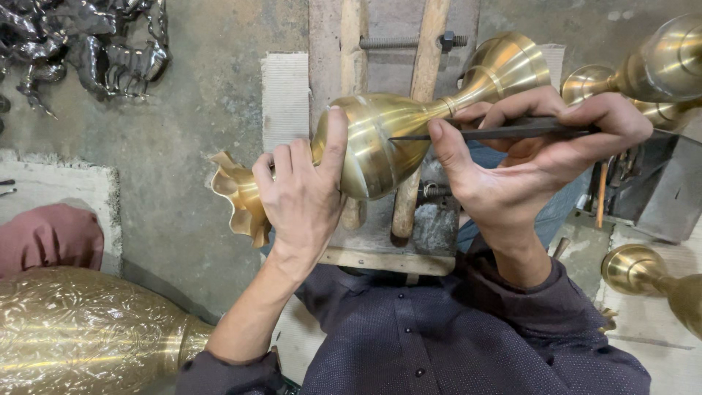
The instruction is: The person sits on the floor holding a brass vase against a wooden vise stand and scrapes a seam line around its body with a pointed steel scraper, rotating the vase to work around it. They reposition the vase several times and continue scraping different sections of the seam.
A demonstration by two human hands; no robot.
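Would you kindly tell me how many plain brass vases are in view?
4, perhaps more beyond the frame: one vase held by the left hand, two at the top right corner, and one at the right edge lower down.

Five plain brass vases: one (380, 139) held, three (669, 51) (596, 80) (662, 113) top right, one (647, 278) lower right. One engraved vase (80, 329). One graver (497, 132). Two hands (300, 197) (526, 161).

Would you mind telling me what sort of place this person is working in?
Most likely a brass craft workshop. The left hand steadies a brass vase on a wooden rest, the right hand holds a dark pointed tool to it, and more brass vessels lie around.
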